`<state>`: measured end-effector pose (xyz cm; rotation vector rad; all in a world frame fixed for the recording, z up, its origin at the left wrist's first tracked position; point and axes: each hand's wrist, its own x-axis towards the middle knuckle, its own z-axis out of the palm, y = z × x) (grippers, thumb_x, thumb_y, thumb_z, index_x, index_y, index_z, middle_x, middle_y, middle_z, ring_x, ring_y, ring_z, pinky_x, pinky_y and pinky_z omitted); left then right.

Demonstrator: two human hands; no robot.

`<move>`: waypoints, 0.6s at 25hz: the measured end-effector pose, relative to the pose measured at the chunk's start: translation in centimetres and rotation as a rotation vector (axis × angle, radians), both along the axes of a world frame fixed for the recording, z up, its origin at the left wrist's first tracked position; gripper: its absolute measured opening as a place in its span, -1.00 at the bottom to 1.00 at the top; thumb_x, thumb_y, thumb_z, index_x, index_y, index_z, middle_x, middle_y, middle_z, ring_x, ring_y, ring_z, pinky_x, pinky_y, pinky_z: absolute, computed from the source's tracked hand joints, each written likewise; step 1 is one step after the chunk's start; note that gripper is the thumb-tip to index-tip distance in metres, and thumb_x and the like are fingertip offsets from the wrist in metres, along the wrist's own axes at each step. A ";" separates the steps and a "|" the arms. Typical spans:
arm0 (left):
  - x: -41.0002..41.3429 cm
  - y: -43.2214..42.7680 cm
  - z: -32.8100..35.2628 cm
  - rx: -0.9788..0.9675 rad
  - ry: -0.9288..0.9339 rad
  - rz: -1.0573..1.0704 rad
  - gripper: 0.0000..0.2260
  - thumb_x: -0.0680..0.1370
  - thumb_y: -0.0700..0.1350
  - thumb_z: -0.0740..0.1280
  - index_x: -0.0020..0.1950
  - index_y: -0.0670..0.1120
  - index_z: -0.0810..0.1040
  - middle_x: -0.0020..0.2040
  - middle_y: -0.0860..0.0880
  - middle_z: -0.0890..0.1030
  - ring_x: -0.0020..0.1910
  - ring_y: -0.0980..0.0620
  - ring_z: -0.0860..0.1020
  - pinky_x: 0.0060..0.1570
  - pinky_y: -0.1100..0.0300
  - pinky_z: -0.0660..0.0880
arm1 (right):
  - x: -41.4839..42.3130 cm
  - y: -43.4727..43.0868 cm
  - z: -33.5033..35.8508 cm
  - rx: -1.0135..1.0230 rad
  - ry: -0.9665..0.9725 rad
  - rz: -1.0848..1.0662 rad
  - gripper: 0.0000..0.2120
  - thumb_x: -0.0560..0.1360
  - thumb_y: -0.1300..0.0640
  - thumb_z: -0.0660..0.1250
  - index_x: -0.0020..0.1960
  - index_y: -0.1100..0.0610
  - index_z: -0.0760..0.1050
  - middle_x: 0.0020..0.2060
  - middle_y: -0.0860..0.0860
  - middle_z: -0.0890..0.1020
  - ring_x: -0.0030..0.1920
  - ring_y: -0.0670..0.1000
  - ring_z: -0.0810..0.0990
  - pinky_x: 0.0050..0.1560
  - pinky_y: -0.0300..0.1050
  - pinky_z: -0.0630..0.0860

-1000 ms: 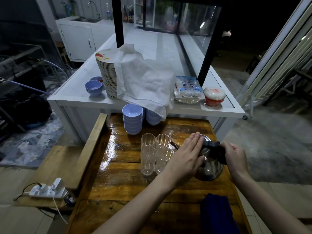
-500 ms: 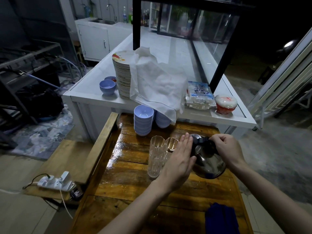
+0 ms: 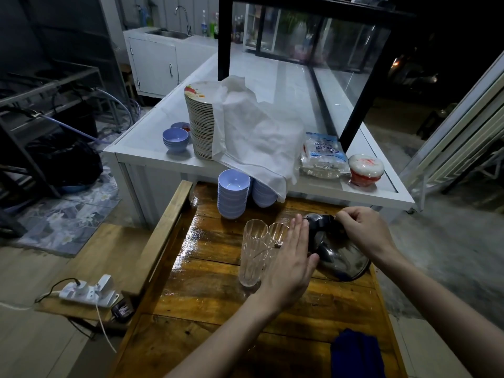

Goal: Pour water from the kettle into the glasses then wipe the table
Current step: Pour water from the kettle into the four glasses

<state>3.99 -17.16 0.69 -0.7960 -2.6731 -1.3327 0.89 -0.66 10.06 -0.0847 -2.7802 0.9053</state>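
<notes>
A steel kettle (image 3: 341,257) with a black handle is tilted to the left above the wet wooden table (image 3: 207,304). My right hand (image 3: 365,230) grips its handle from the right. My left hand (image 3: 290,257) lies flat, fingers together, against the kettle's lid and left side. Just left of that hand stand clear ribbed glasses (image 3: 252,252), a tall one in front and others partly hidden behind my fingers. The spout is hidden, so I cannot tell whether water is flowing. A dark blue cloth (image 3: 354,353) lies at the table's near right corner.
Two stacks of lilac bowls (image 3: 233,197) stand at the table's far edge. Behind it is a white counter (image 3: 141,148) with stacked plates (image 3: 200,118) under a white cloth, a bag and a red-lidded tub (image 3: 365,170). A power strip (image 3: 87,291) lies on the bench at left.
The kettle has been lifted off the table and tipped leftward toward the glasses. My left hand stays pressed against its lid. The view has shifted right and closer.
</notes>
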 end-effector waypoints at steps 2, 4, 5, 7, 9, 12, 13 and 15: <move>-0.2 -0.1 0.2 -0.005 0.003 -0.009 -0.42 0.68 0.03 0.00 0.58 -0.08 -0.23 0.58 -0.01 -0.29 0.54 0.17 -0.31 0.51 0.25 -0.25 | 0.0 -0.1 0.3 0.005 0.001 0.001 -0.66 0.52 0.14 0.29 -0.40 0.21 0.58 -0.44 0.14 0.63 -0.38 0.09 0.57 -0.43 -0.20 0.34; -0.2 -0.1 0.2 -0.007 0.006 -0.009 -0.42 0.68 0.04 0.00 0.58 -0.07 -0.24 0.58 0.00 -0.30 0.54 0.18 -0.31 0.51 0.27 -0.25 | 0.0 -0.2 0.5 0.007 0.006 0.008 -0.66 0.52 0.15 0.29 -0.39 0.21 0.59 -0.44 0.14 0.63 -0.37 0.09 0.58 -0.46 -0.25 0.33; -0.3 -0.1 0.1 -0.006 0.007 -0.004 -0.42 0.68 0.04 0.00 0.58 -0.07 -0.24 0.58 0.01 -0.30 0.54 0.19 -0.32 0.50 0.28 -0.26 | 0.0 -0.2 0.5 0.006 0.009 0.014 -0.67 0.53 0.15 0.29 -0.38 0.21 0.60 -0.43 0.14 0.64 -0.35 0.10 0.59 -0.45 -0.26 0.35; -0.3 -0.1 -0.1 -0.011 0.008 0.006 -0.42 0.69 0.04 0.00 0.58 -0.07 -0.24 0.58 0.01 -0.31 0.53 0.19 -0.32 0.50 0.28 -0.26 | -0.1 -0.4 0.6 0.007 0.009 0.026 -0.67 0.53 0.15 0.29 -0.37 0.21 0.61 -0.43 0.13 0.64 -0.35 0.08 0.60 -0.41 -0.32 0.40; -0.3 -0.1 -0.2 -0.015 0.004 0.005 -0.42 0.69 0.04 0.00 0.58 -0.07 -0.25 0.57 0.01 -0.32 0.53 0.19 -0.33 0.50 0.28 -0.27 | -0.3 -0.5 0.7 0.017 0.009 0.033 -0.68 0.53 0.16 0.29 -0.37 0.19 0.61 -0.44 0.12 0.64 -0.39 0.04 0.58 -0.42 -0.36 0.39; -0.2 -0.3 -0.1 -0.004 0.004 0.003 -0.41 0.69 0.04 0.00 0.57 -0.08 -0.26 0.57 0.01 -0.33 0.53 0.18 -0.34 0.50 0.28 -0.28 | -0.4 -0.7 0.9 0.045 0.018 0.053 -0.69 0.52 0.16 0.31 -0.37 0.18 0.61 -0.44 0.11 0.64 -0.38 0.05 0.61 -0.43 -0.32 0.40; -0.1 -0.3 -0.1 0.004 0.001 0.003 -0.41 0.69 0.04 0.01 0.57 -0.08 -0.27 0.57 0.01 -0.33 0.53 0.19 -0.34 0.49 0.28 -0.28 | -0.5 -0.7 1.0 0.051 0.023 0.060 -0.69 0.52 0.15 0.31 -0.38 0.17 0.61 -0.45 0.10 0.64 -0.38 0.06 0.61 -0.45 -0.30 0.40; -0.1 -0.3 -0.2 0.014 -0.006 0.004 -0.41 0.69 0.04 0.00 0.57 -0.08 -0.28 0.57 0.01 -0.34 0.53 0.19 -0.34 0.50 0.27 -0.28 | -0.5 -0.8 1.0 0.059 0.027 0.070 -0.69 0.52 0.14 0.31 -0.38 0.15 0.61 -0.47 0.08 0.64 -0.39 0.07 0.62 -0.44 -0.19 0.45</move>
